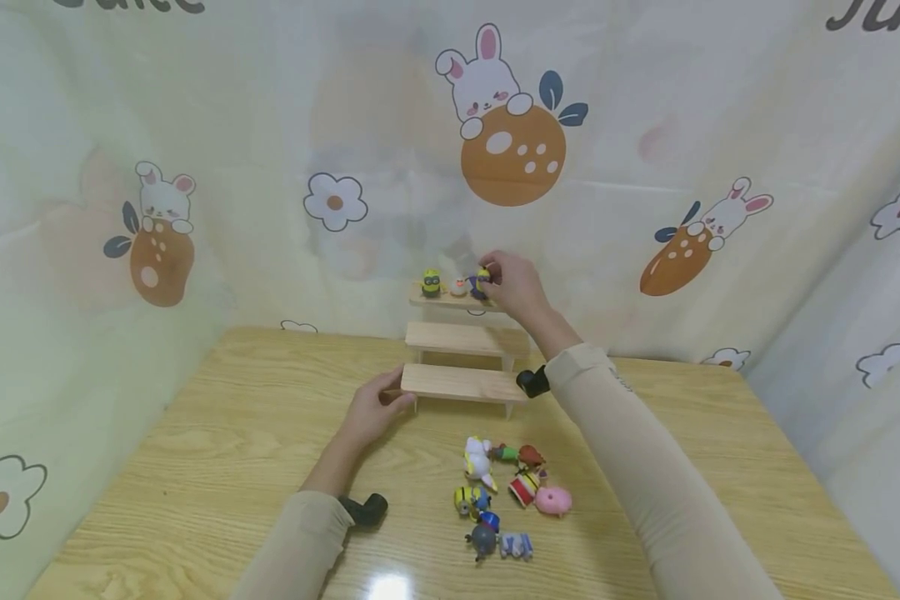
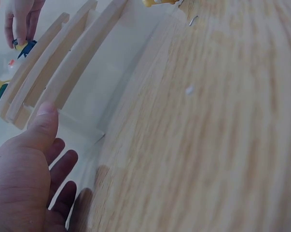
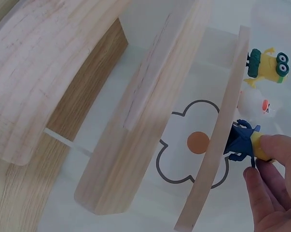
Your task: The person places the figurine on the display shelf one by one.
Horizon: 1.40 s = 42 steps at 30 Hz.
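Note:
A three-tier wooden display stand [image 1: 457, 335] stands at the back of the table. My right hand [image 1: 517, 287] pinches a yellow minion figure in dark blue [image 3: 242, 140] by its yellow head, at the right part of the top tier. Beside it on that tier are a small white figure with a red mark [image 3: 252, 105] and a minion figure with a dark green bottom [image 3: 267, 66]. My left hand [image 1: 369, 408] rests at the left end of the lowest tier. Its thumb touches the edge, while the other fingers [image 2: 63, 164] extend loosely below.
In front of the stand lie several toy figures: a white one [image 1: 477, 460], a yellow-and-blue minion [image 1: 471, 500], a pink one [image 1: 553, 500], a grey one [image 1: 483, 537], and a red-haired one [image 1: 530, 455]. A printed curtain [image 1: 390, 275] hangs behind the table.

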Available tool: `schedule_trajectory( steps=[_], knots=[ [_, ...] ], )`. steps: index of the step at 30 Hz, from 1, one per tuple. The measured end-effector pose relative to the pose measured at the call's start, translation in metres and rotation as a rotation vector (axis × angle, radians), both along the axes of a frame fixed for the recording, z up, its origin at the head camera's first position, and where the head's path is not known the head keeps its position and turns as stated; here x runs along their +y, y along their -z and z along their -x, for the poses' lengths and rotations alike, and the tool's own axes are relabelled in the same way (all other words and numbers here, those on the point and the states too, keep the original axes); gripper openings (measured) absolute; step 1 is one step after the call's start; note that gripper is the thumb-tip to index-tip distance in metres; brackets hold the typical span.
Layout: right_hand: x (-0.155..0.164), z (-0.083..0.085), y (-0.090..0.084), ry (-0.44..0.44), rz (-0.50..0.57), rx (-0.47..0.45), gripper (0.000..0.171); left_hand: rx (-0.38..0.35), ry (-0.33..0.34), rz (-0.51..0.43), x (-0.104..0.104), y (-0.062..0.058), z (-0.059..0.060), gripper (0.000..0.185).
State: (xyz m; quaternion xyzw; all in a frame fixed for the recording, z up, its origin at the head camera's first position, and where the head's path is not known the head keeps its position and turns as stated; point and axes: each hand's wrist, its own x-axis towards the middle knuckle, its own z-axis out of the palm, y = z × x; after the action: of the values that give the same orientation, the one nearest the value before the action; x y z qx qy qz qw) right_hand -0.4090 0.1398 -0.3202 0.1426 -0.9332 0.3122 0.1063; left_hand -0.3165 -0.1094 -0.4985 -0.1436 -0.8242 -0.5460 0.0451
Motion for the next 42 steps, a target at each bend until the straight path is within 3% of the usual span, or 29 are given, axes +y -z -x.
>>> schedule_trajectory(
  steps=[15,28,36,42],
  knots=[
    [0.001,0.001,0.0,-0.016,-0.096,0.027,0.037,0.024,-0.004,0.007,0.001,0.002,0.001,0.062],
    [0.004,-0.006,-0.006,-0.024,-0.065,0.021,0.045,0.004,-0.011,0.014,0.001,-0.001,-0.002,0.061],
    [0.016,-0.025,-0.01,-0.035,0.064,0.149,0.048,0.004,-0.005,0.01,0.001,-0.001,-0.003,0.061],
    [0.022,-0.061,-0.013,-0.05,0.142,0.249,0.044,0.004,0.007,-0.003,0.001,-0.003,-0.003,0.06]
  ],
)
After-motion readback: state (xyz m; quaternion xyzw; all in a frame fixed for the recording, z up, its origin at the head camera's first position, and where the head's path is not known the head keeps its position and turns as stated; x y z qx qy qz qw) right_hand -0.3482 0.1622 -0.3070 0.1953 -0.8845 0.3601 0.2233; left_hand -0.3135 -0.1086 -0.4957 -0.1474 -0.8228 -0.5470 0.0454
